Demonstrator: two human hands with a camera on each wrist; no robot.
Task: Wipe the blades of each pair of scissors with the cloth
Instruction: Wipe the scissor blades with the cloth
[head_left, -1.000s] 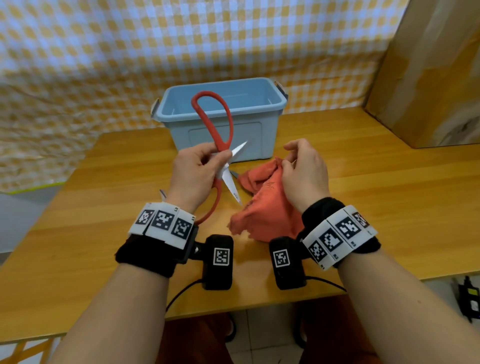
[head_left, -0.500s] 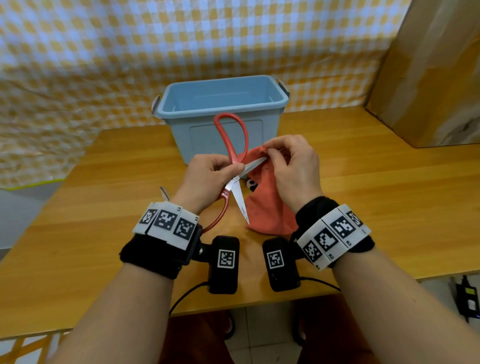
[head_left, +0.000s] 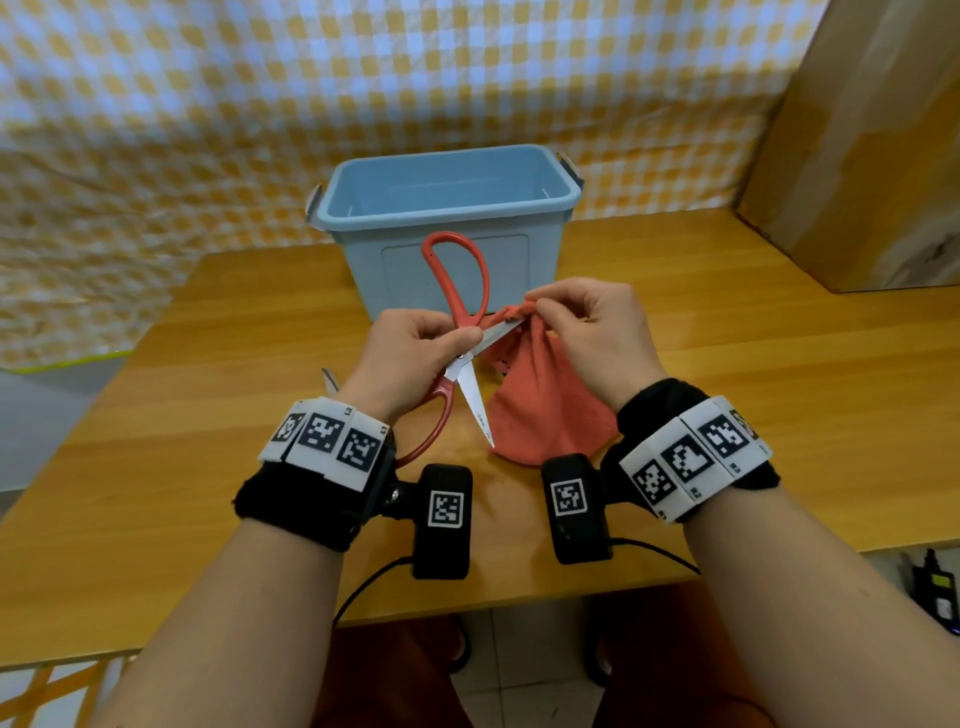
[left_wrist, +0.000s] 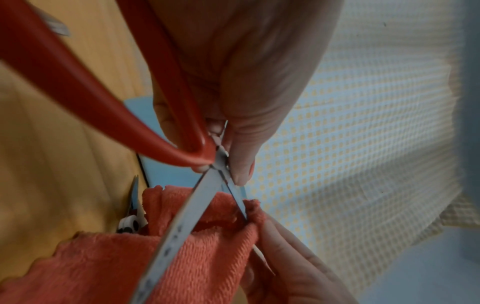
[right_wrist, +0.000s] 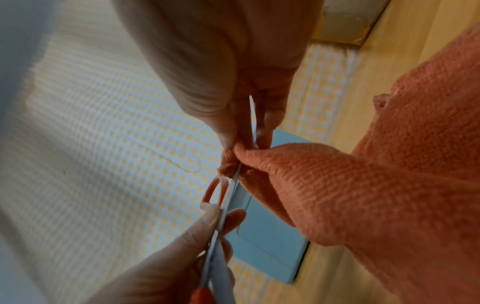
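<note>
Since a second ago: red scissors (head_left: 457, 291) lowered before the blue bin (head_left: 447, 208), orange cloth (head_left: 545, 415) lifted off the wooden table (head_left: 779, 389) onto the far blade. Left hand (head_left: 410, 358) clamped at the pivot, blades spread wide. Right hand (head_left: 587, 332) pinching cloth round that blade's tip.

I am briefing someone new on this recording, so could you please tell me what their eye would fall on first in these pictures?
First, the red-handled scissors held open above the middle of the wooden table: the left hand holds them near the pivot. The right hand pinches an orange-red cloth round the tip of the far blade. Behind stands a light blue plastic bin.
</note>
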